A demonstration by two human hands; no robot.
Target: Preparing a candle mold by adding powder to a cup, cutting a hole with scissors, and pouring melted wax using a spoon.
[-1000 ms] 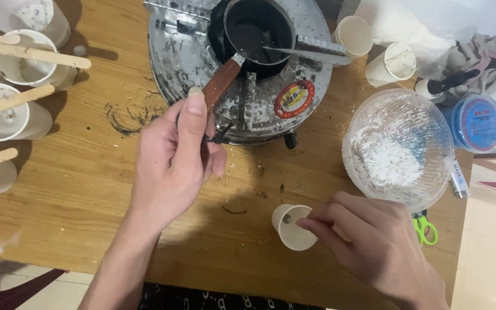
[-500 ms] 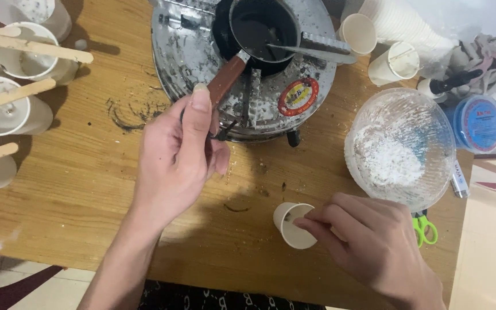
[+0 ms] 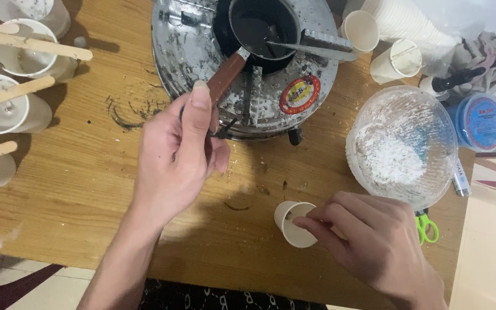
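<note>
while the left hand (image 3: 176, 155) grips the pot handle (image 3: 225, 74) over the burner (image 3: 202, 51), right fingers (image 3: 328, 221) pinch a small cup (image 3: 294, 224), seemingly unfilled, on the desk (image 3: 58, 189); filled cups (image 3: 1, 112) sit far left.

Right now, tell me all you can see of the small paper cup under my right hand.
The small paper cup is white, plain and thin-walled. It lies tipped on the wooden table, its open mouth facing up and left toward the camera, with something small and dark inside that I cannot make out. The right hand pinches its rim, fingertips reaching into the mouth. It sits in front of the clear plastic bowl of white powder, apart from it.
</note>
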